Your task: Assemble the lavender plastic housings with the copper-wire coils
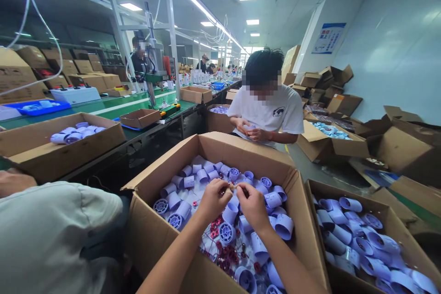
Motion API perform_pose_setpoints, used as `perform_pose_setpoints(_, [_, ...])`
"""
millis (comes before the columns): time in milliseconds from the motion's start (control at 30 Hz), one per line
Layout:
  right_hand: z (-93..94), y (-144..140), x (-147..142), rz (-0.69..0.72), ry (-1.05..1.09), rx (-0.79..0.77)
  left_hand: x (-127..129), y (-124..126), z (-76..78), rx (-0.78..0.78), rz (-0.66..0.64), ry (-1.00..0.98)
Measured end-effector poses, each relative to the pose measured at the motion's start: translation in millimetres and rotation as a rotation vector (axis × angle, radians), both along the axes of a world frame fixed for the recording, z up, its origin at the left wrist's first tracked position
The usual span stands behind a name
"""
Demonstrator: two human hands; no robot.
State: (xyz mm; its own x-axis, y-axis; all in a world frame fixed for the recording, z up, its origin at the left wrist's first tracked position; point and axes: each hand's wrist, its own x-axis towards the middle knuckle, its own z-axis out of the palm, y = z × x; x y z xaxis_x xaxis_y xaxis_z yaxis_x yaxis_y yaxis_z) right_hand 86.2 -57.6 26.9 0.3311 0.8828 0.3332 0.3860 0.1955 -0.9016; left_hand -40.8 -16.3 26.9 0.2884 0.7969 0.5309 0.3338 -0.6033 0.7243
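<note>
Both hands meet over the open cardboard box (pixel 151 234). The left hand (pixel 214 200) and right hand (pixel 253 204) are pinched shut on a small part (pixel 235 188) held between their fingertips (too tiny to identify), its long axis running nine to three o'clock. Both hands are equally near it. Lilac plastic cylinders (pixel 272 200) lie below, red coils (pixel 227 253) toward six o'clock. A co-worker (pixel 267 110) sits at twelve o'clock.
</note>
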Motion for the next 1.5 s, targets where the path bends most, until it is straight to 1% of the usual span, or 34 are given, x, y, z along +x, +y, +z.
perform_pose_setpoints(100, [-2.3, 4.6, 5.8, -0.037, 0.113, -0.031, -0.6, 1.0, 3.5, -0.064, 0.019, -0.055])
perform_pose_setpoints(200, [-5.6, 10.5, 11.1, -0.034, 0.239, -0.069, -1.2, 2.0, 7.2, -0.219, 0.022, -0.127])
perform_pose_setpoints(267, [-5.9, 12.3, 11.0, -0.012, 0.332, -0.09, -1.1, 2.2, 8.8, -0.333, 0.001, -0.177])
perform_pose_setpoints(333, [-3.6, 11.3, 7.5, 0.026, 0.416, -0.096, -0.5, 1.9, 9.3, -0.408, -0.03, -0.222])
perform_pose_setpoints(400, [0.3, 8.1, 2.0, 0.079, 0.482, -0.091, 0.5, 1.2, 8.9, -0.445, -0.062, -0.258])
perform_pose_setpoints(500, [4.7, 4.2, -4.2, 0.167, 0.595, -0.103, 1.1, 0.3, 7.6, -0.459, -0.109, -0.312])
perform_pose_setpoints(567, [4.3, 4.8, -4.8, 0.159, 0.629, -0.128, -0.1, 0.4, 6.6, -0.44, -0.107, -0.376])
perform_pose_setpoints(700, [-0.8, 11.1, -1.1, 0.043, 0.562, -0.137, -5.3, 1.7, 2.6, -0.336, -0.034, -0.532])
perform_pose_setpoints(767, [-2.3, 13.0, -0.3, 0.025, 0.534, -0.106, -6.4, 2.2, -0.4, -0.299, -0.046, -0.56])
perform_pose_setpoints(833, [-2.3, 12.4, -1.4, 0.025, 0.45, -0.054, -5.4, 2.1, -2.9, -0.277, -0.083, -0.533])
perform_pose_setpoints(967, [-0.4, 6.7, -6.7, 0.069, 0.205, 0.015, -0.5, 1.1, -4.2, -0.237, -0.14, -0.38])
perform_pose_setpoints(1067, [0.6, 4.1, -8.5, 0.095, 0.135, 0.031, 1.3, 2.0, -4.0, -0.29, -0.139, -0.328])
perform_pose_setpoints(1267, [-4.0, 5.8, -3.8, 0.096, 0.053, 0.055, 2.5, 7.6, -4.1, -0.548, -0.163, -0.422])
perform_pose_setpoints(1333, [-7.0, 6.5, -2.8, 0.108, 0.009, 0.06, 3.4, 8.3, -3.2, -0.573, -0.15, -0.435])
perform_pose_setpoints(1500, [-11.6, 7.6, -2.4, 0.194, -0.055, 0.062, 4.1, 9.3, -3.7, -0.552, -0.107, -0.422])
